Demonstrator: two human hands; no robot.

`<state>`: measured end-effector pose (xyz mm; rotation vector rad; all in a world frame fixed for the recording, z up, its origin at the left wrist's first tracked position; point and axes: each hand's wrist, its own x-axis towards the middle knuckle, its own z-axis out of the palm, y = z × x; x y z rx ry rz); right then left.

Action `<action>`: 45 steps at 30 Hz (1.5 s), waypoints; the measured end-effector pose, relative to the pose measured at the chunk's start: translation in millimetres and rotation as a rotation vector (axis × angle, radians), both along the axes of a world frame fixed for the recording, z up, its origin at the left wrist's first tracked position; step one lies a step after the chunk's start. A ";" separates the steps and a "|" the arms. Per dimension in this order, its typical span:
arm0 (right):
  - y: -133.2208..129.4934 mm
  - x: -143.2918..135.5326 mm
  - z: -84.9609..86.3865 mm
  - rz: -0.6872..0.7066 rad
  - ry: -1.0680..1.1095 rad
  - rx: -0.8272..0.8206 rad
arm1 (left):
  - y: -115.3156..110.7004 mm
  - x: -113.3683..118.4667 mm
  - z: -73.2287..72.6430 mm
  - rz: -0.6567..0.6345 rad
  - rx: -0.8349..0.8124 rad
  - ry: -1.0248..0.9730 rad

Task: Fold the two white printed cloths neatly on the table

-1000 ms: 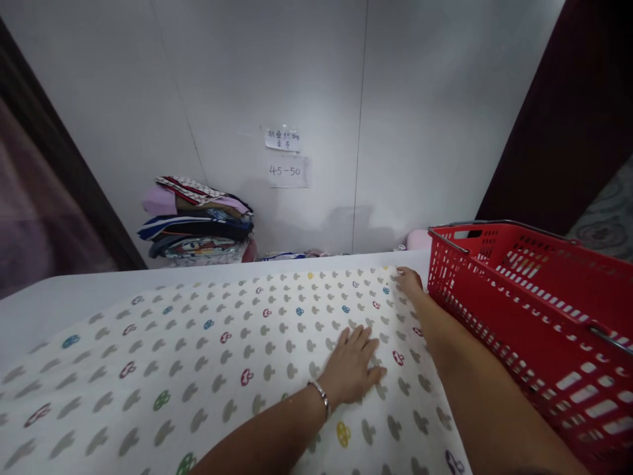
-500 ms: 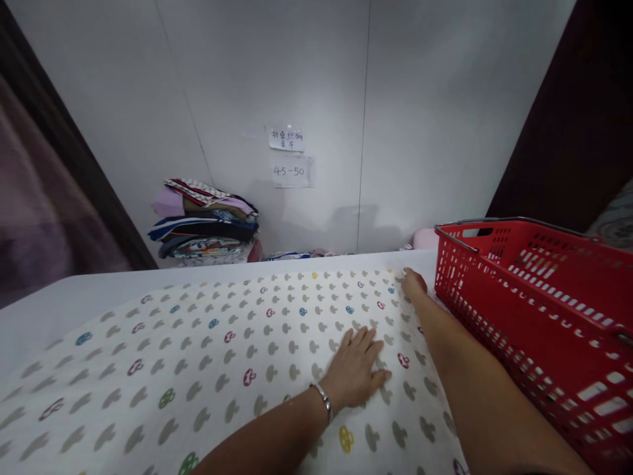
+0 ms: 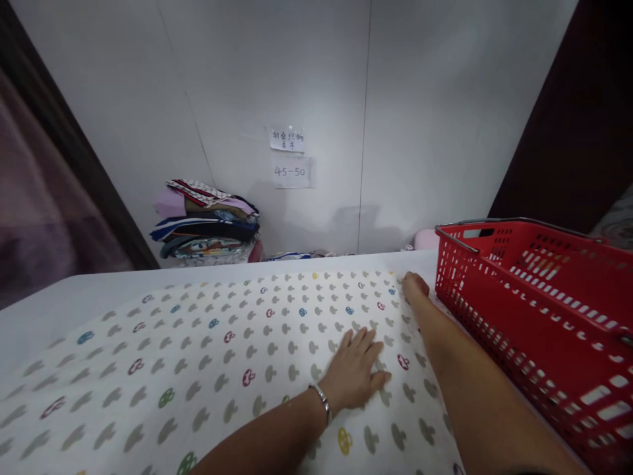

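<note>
A white tablecloth printed with grey and coloured mushrooms lies spread over the white table. My left hand, with a silver bangle at its wrist, rests flat on the cloth right of its middle, fingers spread. Farther out, my right hand is at the cloth's far right corner. Its fingers are closed on the corner edge, though the fingertips are partly hidden behind the hand.
A red plastic basket with metal handles stands close beside my right forearm. Behind the table rises a stack of folded fabrics. Paper notes are stuck to the grey wall. A pinkish curtain hangs on the left.
My right hand has shifted very slightly at the far corner. My left hand stays in place on the cloth.
</note>
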<state>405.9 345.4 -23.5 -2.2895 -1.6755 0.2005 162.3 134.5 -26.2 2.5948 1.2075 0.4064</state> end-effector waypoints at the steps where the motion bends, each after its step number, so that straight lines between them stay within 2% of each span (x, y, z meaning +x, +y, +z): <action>1: -1.3 -0.8 1.3 0.011 -0.020 0.007 | 0.0 0.1 -0.1 -0.001 0.001 -0.001; 4: -6.5 -9.5 5.3 0.095 -0.081 0.059 | 0.2 0.2 -0.1 -0.005 -0.003 -0.004; 6: -9.4 -19.8 5.4 0.203 -0.104 0.088 | 0.2 0.3 0.0 -0.007 -0.007 -0.007; 9: -9.7 -35.2 0.3 0.381 -0.110 0.064 | 0.0 0.4 0.2 -0.005 -0.005 -0.006; 11: -6.8 -41.3 -4.1 0.440 -0.107 0.022 | -0.3 0.7 0.4 0.000 0.001 -0.001; 16: 5.0 -41.2 -7.5 0.445 -0.106 -0.036 | -1.0 1.9 0.2 0.014 0.021 0.011; 20: 4.6 -43.6 -6.7 0.417 -0.134 -0.055 | -0.6 2.2 -1.1 0.003 0.021 0.014; 23: -2.6 -59.4 -7.9 0.460 -0.180 -0.052 | -0.2 2.6 -1.8 0.004 0.018 0.008; 27: -7.3 -91.8 -7.6 0.625 -0.150 -0.080 | -1.0 3.6 -0.9 0.015 0.024 0.002; 30: -2.9 -108.4 -2.3 0.654 -0.120 -0.148 | -2.3 4.4 0.2 0.022 0.041 -0.006; 35: -2.4 -121.2 6.8 0.616 -0.138 -0.196 | -2.5 4.7 -0.8 0.044 0.045 -0.012; 40: -14.2 -136.9 3.7 0.749 -0.129 -0.175 | -2.1 4.6 0.7 0.026 0.045 -0.006; 45: -17.8 -141.0 9.8 0.743 -0.130 -0.219 | -1.6 5.1 0.5 0.039 0.041 -0.009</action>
